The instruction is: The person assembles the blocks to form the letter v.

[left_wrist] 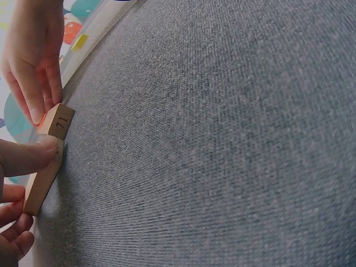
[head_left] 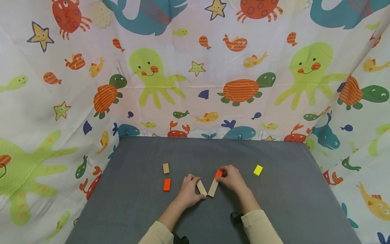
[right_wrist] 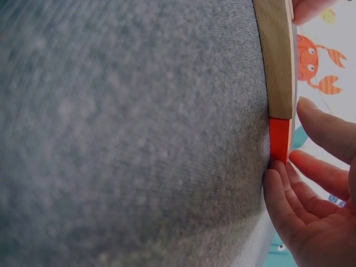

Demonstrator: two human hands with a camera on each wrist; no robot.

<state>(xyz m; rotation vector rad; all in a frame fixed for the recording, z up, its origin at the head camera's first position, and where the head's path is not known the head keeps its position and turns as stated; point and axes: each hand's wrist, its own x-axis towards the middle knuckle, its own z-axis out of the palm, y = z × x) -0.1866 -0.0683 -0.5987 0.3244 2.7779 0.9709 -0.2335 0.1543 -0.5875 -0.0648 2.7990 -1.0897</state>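
Observation:
Two plain wooden blocks stand in a V on the grey table. My left hand (head_left: 189, 192) grips the left wooden block (head_left: 201, 187) by its ends, thumb at the near end and fingers at the far one. At the far end of the right wooden block (head_left: 213, 188) sits an orange block (head_left: 218, 174), end to end with it. My right hand (head_left: 233, 178) holds this orange block, fingertips at its far end and thumb by the joint. The left wrist view shows "71" printed on the right wooden block (left_wrist: 61, 123).
To the left lie a small wooden block (head_left: 166, 168) and, nearer, another orange block (head_left: 167, 185). A yellow block (head_left: 258, 170) lies to the right. Behind the grey table (head_left: 137, 210) hangs a curtain (head_left: 195, 101) printed with sea animals.

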